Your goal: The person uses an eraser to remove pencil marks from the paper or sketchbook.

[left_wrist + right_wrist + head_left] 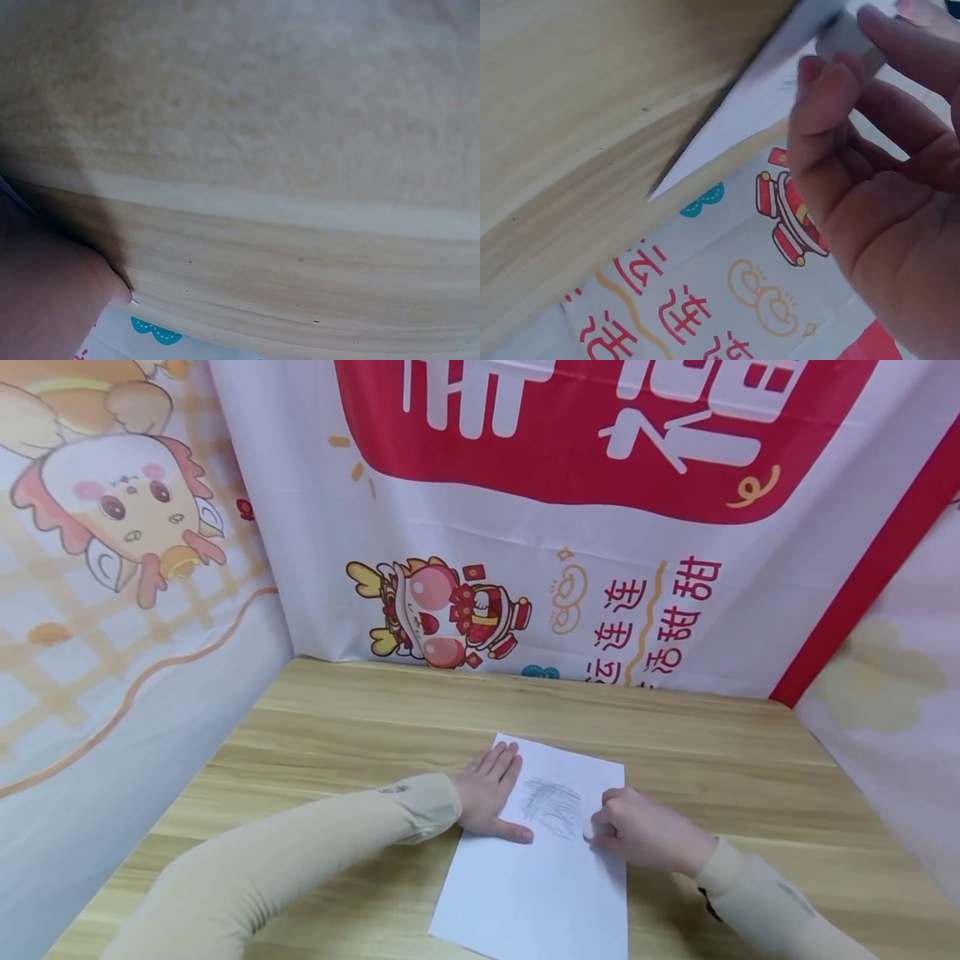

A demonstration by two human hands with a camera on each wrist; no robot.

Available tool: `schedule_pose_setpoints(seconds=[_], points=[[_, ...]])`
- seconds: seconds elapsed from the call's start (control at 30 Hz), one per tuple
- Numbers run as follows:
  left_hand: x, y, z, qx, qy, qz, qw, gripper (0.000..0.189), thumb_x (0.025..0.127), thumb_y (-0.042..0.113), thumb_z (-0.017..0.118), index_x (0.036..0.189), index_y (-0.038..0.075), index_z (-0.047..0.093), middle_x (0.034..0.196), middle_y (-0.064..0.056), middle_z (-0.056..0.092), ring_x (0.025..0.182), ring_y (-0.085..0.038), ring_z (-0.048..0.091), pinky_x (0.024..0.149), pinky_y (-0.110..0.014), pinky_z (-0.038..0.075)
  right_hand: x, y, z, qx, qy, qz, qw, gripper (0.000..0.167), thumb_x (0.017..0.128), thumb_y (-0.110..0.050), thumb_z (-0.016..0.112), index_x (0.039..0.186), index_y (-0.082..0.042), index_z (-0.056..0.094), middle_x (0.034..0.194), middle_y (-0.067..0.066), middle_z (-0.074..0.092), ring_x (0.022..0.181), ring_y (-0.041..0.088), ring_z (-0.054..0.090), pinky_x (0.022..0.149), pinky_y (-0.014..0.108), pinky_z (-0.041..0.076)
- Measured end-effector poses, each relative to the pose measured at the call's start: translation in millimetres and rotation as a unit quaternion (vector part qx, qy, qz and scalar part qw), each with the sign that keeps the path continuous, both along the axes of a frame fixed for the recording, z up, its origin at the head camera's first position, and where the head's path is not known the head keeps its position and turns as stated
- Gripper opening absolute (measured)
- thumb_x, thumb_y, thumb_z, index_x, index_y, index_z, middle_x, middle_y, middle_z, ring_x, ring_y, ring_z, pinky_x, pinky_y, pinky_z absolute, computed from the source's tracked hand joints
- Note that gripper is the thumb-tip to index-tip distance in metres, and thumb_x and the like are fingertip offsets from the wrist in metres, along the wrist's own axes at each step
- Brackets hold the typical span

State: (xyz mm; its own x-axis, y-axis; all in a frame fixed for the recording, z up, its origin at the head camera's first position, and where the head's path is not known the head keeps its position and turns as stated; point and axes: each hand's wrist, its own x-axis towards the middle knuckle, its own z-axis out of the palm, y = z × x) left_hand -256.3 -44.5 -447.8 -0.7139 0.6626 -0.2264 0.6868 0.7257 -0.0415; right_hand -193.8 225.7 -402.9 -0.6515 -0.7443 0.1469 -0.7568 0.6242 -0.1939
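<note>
A white sheet of paper [536,893] lies on the wooden table, with a patch of grey pencil scribble [553,806] on its upper half. My left hand [491,789] rests flat on the sheet's left side, fingers straight and thumb spread toward the scribble. Between the thumb and fingers of my right hand [648,831] is a small whitish eraser [847,45], its end darkened in the right wrist view. That hand is at the sheet's right edge, just right of the scribble. The left wrist view shows only part of the left hand [52,292] beside bare wood.
The wooden table [360,727] extends around the paper on both sides. Behind it hangs a white and red printed cloth [300,527] with a cartoon figure and characters. Another patterned cloth [180,693] hangs at the left.
</note>
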Motion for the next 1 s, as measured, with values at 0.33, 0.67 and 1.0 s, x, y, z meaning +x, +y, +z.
schedule_pose_setpoints(seconds=[0.33, 0.67, 1.0], points=[[6.5, -0.6, 10.8, -0.004, 0.005, 0.000, 1.0000, 0.123, 0.076, 0.092, 0.029, 0.157, 0.001, 0.007, 0.163, -0.018, -0.003, 0.148, -0.033, -0.005, 0.117, -0.042, 0.003, 2.4, -2.6, 1.8, 0.000, -0.001, -0.001, 1.0000, 0.041, 0.080, -0.008, 0.081, 0.058, -0.021, 0.049, 0.063, -0.010, 0.036, 0.054, 0.001, 0.032, 0.045, 0.018, 0.033], [2.2, 0.8, 6.7, -0.002, -0.006, 0.002, 1.0000, 0.125, 0.074, 0.094, 0.027, 0.157, 0.003, 0.004, 0.163, -0.016, -0.007, 0.147, -0.032, -0.009, 0.117, -0.042, 0.000, 5.2, -6.0, 1.0, 0.012, 0.016, -0.031, 0.9993, 0.024, 0.081, -0.006, 0.079, 0.067, -0.017, 0.062, 0.067, -0.008, 0.041, 0.055, 0.003, 0.038, 0.047, 0.021, 0.038], [4.3, 1.6, 9.8, -0.001, -0.011, 0.004, 0.9999, 0.124, 0.076, 0.093, 0.029, 0.157, 0.002, 0.005, 0.163, -0.017, -0.007, 0.147, -0.032, -0.009, 0.117, -0.042, 0.002, 9.0, -5.8, 2.9, 0.009, 0.003, -0.013, 0.9999, 0.033, 0.081, -0.008, 0.080, 0.063, -0.021, 0.055, 0.065, -0.010, 0.038, 0.055, 0.002, 0.035, 0.046, 0.019, 0.034]])
